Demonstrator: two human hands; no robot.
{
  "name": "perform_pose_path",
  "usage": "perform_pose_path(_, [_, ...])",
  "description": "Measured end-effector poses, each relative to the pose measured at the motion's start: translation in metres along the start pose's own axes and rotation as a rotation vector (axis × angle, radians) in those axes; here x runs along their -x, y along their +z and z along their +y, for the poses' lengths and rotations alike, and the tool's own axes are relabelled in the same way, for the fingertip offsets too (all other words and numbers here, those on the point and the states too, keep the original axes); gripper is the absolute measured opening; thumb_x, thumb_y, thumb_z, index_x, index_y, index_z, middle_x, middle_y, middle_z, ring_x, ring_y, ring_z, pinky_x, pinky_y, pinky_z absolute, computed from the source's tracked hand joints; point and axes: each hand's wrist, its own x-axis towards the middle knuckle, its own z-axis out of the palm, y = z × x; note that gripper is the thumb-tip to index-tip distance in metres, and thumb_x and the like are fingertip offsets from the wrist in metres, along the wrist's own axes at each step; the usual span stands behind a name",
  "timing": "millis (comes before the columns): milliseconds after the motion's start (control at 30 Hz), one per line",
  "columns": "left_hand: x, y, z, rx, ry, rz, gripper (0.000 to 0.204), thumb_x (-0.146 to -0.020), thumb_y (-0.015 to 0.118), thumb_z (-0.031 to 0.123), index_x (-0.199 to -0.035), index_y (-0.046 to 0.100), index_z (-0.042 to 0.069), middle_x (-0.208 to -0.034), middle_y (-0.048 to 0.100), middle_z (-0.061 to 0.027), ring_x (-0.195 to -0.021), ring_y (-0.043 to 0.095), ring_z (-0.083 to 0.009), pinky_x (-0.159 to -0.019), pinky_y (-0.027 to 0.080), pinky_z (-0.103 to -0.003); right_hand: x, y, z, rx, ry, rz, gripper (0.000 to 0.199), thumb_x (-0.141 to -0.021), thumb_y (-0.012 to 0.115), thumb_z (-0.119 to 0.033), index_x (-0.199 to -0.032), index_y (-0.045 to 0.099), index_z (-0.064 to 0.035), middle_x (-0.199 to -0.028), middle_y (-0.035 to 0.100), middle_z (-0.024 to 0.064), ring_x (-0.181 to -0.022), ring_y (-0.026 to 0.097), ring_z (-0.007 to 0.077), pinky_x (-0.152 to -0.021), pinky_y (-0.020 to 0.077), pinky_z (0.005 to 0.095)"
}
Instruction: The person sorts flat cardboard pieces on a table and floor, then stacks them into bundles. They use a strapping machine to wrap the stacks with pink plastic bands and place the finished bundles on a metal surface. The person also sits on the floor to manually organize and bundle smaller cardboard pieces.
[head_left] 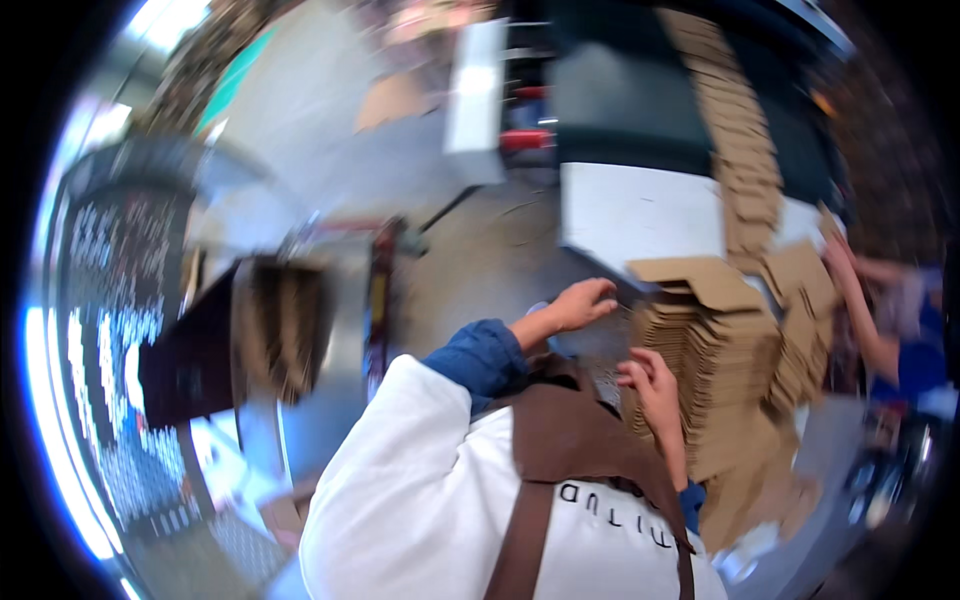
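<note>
My left hand (578, 305) reaches forward over the floor, just left of a tall stack of flat brown cardboard pieces (728, 350). Its fingers are loosely bent and apart, with nothing visible in them. Closer to my body, my right hand (654, 388) hangs beside the left side of that stack, fingers half curled with a gap to the thumb. I see nothing in it, and whether it touches the cardboard I cannot tell. A second, slanting pile of cardboard (803, 320) leans at the right of the stack.
Overlapping cardboard pieces (735, 130) lie in a row along a dark conveyor belt (625, 95) with a white end plate (640, 213). At the right edge, a co-worker's arm (862, 300) reaches to the slanting pile. More cardboard (280, 325) stands on a blurred metal-topped machine at left.
</note>
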Motion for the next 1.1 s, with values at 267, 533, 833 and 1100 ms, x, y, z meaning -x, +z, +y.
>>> perform_pose_path(267, [0.266, -0.057, -0.173, -0.015, -0.672, 0.276, 0.046, -0.084, 0.062, 0.036, -0.114, 0.059, 0.001, -0.106, 0.065, -0.0207, -0.100, 0.062, -0.0358, -0.087, 0.049, -0.043, -0.021, 0.066, 0.022, 0.413, 0.158, -0.366, 0.028, -0.094, 0.055, -0.012, -0.117, 0.053, 0.0044, -0.091, 0.067, 0.0112, -0.077, 0.064, 0.0128, -0.071, 0.0517, 0.0257])
perform_pose_path(533, [0.413, -0.066, -0.218, 0.254, -0.896, 0.752, 0.047, -0.087, 0.062, 0.036, -0.115, 0.059, -0.001, -0.104, 0.066, -0.0207, -0.098, 0.064, -0.0322, -0.087, 0.049, -0.040, -0.137, 0.242, -0.028, 0.651, -0.133, -0.597, 0.029, -0.092, 0.058, -0.017, -0.114, 0.056, 0.0015, -0.089, 0.068, 0.0122, -0.077, 0.066, 0.0148, -0.071, 0.0517, 0.0277])
perform_pose_path(833, [0.461, -0.198, -0.251, 0.336, -1.019, 1.049, 0.039, -0.091, 0.060, 0.029, -0.115, 0.059, -0.002, -0.104, 0.067, -0.0175, -0.095, 0.065, -0.0260, -0.084, 0.050, -0.035, -0.194, 0.447, -0.045, 0.846, -0.246, -0.932, 0.032, -0.092, 0.058, -0.023, -0.115, 0.058, -0.0003, -0.091, 0.069, 0.0133, -0.082, 0.067, 0.0181, -0.075, 0.0509, 0.0295])
perform_pose_path(1100, [0.350, -0.335, -0.292, 0.192, -0.819, 0.984, 0.035, -0.090, 0.060, 0.023, -0.115, 0.057, -0.001, -0.110, 0.063, -0.0167, -0.105, 0.059, -0.0290, -0.091, 0.046, -0.038, -0.359, 0.576, -0.011, 0.722, -0.101, -1.004, 0.029, -0.094, 0.051, -0.017, -0.112, 0.060, 0.0027, -0.090, 0.068, 0.0090, -0.080, 0.065, 0.0145, -0.075, 0.0512, 0.0288])
